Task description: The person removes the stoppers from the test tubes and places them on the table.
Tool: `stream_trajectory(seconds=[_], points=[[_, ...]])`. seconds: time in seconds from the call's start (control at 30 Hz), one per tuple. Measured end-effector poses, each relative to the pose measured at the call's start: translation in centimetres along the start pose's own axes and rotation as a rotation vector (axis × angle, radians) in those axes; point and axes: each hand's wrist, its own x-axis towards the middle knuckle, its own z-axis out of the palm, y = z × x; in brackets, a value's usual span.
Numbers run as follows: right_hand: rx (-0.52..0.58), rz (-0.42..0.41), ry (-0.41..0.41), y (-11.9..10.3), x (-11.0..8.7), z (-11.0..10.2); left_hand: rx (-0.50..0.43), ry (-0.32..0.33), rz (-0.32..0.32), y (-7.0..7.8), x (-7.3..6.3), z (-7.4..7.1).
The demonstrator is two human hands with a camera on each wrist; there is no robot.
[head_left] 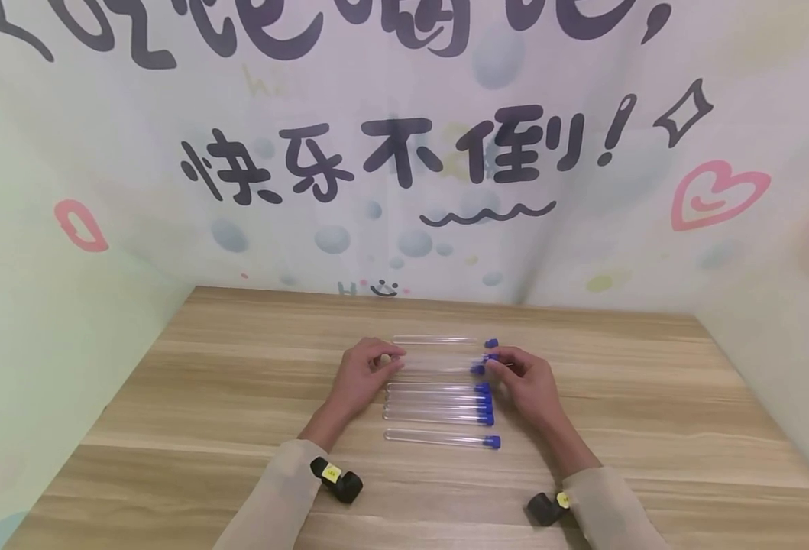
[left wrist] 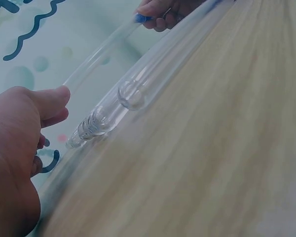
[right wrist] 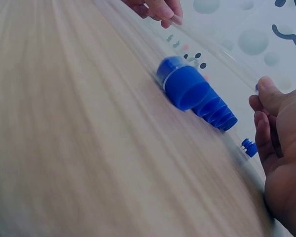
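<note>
A clear test tube (left wrist: 101,54), blurred in the head view, is held raised above the table between both hands. My left hand (head_left: 361,372) pinches its rounded end between thumb and fingers. At the other end my right hand (head_left: 529,382) pinches the blue cap (left wrist: 142,18), mostly hidden by the fingers in the right wrist view. Below the hands lie several capped test tubes (head_left: 432,406) side by side, caps to the right. One more capped tube (head_left: 438,438) lies apart, nearer me. Behind the hands is an uncapped tube (head_left: 435,340), with a loose blue cap (head_left: 492,343) off its right end.
The wooden table (head_left: 205,412) extends around the tubes on all sides. A printed cloth (head_left: 376,252) with large characters hangs along its back edge, and pale walls (head_left: 46,336) flank it. Each wrist carries a small black camera (head_left: 338,483).
</note>
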Motion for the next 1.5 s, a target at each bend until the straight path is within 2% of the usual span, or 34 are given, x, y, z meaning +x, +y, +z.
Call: stream_trajectory(seconds=[0.2,0.27,0.5,0.67,0.83,1.2,1.33,1.5], points=[[0.001,0.049,0.002,-0.8,-0.1,0.0,0.012,0.011,0.013,0.2,0.0,0.0],[0.009,0.056,0.012,-0.8,0.0,-0.1,0.018,0.033,0.012,0.2,0.0,0.0],[0.023,0.057,0.076,0.0,0.3,-0.3,0.056,0.102,-0.046,0.1,-0.1,-0.1],[-0.066,0.019,0.124,0.2,0.4,-0.2,0.073,0.118,-0.081,0.0,-0.1,-0.1],[-0.192,0.017,0.154,0.5,0.6,-0.1,0.080,0.131,-0.110,-0.2,0.1,-0.1],[-0.248,0.005,0.209,0.8,1.5,0.2,0.128,0.106,-0.144,-0.3,0.6,0.5],[-0.261,0.030,0.222,0.9,1.7,0.3,0.147,0.090,-0.169,-0.1,0.8,0.6],[-0.261,0.086,0.189,0.7,1.9,0.3,0.151,0.071,-0.211,0.1,1.0,0.7]])
